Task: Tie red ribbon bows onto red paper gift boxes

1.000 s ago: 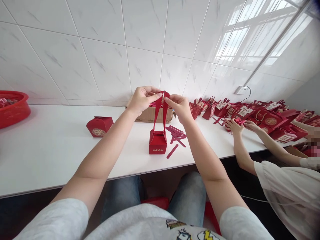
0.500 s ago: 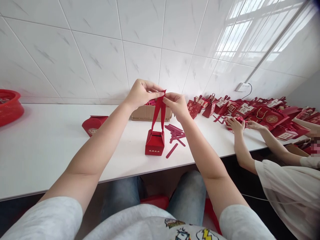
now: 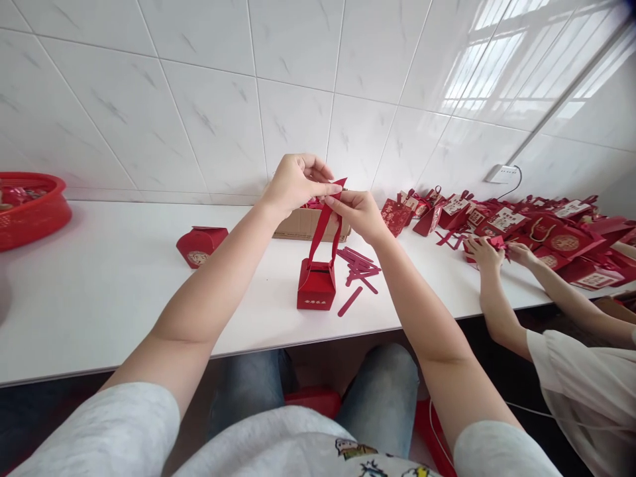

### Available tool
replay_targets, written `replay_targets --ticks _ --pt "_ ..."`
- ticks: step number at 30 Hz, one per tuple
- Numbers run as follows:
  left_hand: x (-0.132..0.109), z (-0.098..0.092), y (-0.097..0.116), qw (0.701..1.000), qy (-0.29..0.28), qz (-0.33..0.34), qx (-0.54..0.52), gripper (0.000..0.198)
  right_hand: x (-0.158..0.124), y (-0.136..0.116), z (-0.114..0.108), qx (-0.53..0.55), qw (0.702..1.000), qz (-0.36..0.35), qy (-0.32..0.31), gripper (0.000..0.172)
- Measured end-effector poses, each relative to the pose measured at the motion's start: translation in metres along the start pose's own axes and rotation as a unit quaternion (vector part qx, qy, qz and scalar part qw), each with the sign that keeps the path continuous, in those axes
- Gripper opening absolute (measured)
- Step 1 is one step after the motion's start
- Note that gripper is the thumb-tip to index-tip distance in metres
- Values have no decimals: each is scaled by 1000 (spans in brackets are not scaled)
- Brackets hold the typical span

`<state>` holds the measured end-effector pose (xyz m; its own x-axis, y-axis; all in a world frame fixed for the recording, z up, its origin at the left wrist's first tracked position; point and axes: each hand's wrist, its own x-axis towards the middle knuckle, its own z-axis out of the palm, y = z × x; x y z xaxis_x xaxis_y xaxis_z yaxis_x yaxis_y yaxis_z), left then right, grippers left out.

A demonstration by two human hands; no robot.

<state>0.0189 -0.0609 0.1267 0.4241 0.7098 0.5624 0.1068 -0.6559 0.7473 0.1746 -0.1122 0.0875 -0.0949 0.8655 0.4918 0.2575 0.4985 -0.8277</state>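
A small red gift box (image 3: 317, 289) with pale lettering stands upright on the white table (image 3: 258, 318). From its top a red ribbon (image 3: 321, 230) rises in two strands to my hands. My left hand (image 3: 301, 187) pinches the ribbon near its upper ends between thumb and finger, the other fingers held loosely apart. Close against it, my right hand (image 3: 362, 211) is closed on the same ribbon just below and to the right. The exact crossing of the ribbon between my fingertips is partly hidden.
Dark red strips (image 3: 358, 266) lie right of the box. Another red box (image 3: 201, 246) stands at left, a red basin (image 3: 34, 209) beyond. A cardboard carton (image 3: 293, 225) sits behind my hands. At right, a co-worker's hands (image 3: 484, 253) handle red material beside many heaped gift boxes (image 3: 566, 238).
The view has swung slightly left, so everything sits further right. My hands have shifted the ribbon's ends, and its pointed tip now sticks out up and to the right.
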Motion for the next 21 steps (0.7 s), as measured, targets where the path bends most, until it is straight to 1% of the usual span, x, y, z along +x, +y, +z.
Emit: replay_targets --ticks 3,5,7,10,12,13,15,16,17,18,19,21 --pt "-3 0 -6 1000 0 11 -22 26 0 5 -4 117 992 38 -41 34" --pt "-10 1 -8 999 8 46 -22 25 1 10 -7 200 975 73 -65 30" --pt "-20 5 -10 996 4 91 -4 25 2 13 -11 260 955 118 -76 24" --pt "-37 13 -17 984 -26 159 71 20 5 15 -14 293 935 181 -88 19" --pt "-47 18 -24 966 -39 209 149 13 6 12 -15 281 932 204 -105 19" --pt "-50 19 -29 954 -41 233 187 13 6 9 -15 264 936 206 -112 20" --pt "-55 21 -37 934 -48 263 238 19 5 2 -14 193 956 191 -115 23" --pt "-56 21 -41 932 -54 263 244 20 4 -3 -14 132 970 174 -107 25" --pt "-57 21 -44 938 -59 250 232 18 2 -7 -13 56 983 150 -91 28" --pt "-56 21 -46 951 -59 224 204 15 0 -11 -11 -30 990 120 -68 31" --pt "-55 20 -48 968 -51 184 163 12 -1 -14 -10 -113 989 81 -41 34" --pt "-50 20 -51 995 -8 80 58 15 -5 -17 -8 -236 972 -9 6 40"
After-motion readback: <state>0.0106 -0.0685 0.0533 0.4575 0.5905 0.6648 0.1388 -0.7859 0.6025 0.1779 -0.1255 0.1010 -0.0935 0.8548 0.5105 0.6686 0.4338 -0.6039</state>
